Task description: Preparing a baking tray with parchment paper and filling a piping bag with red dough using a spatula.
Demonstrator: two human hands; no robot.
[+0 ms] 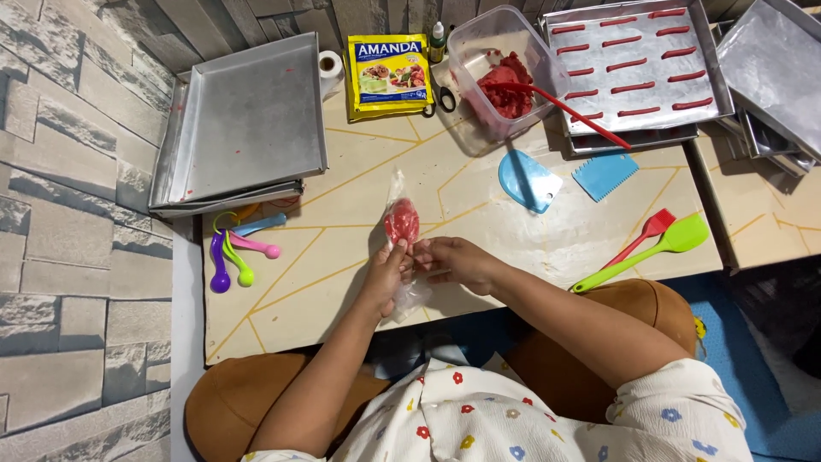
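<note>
A clear plastic piping bag with a lump of red dough in it lies on the low cream table. My left hand grips the bag just below the dough. My right hand pinches the same part of the bag from the right. The bag's loose open end trails under my left hand toward the table's near edge. A clear tub holding more red dough and a red spatula stands at the back.
Stacked empty metal trays sit back left, and a tray with piped red strips back right. Coloured measuring spoons, blue scrapers, green and red spatulas, scissors and a yellow packet lie around.
</note>
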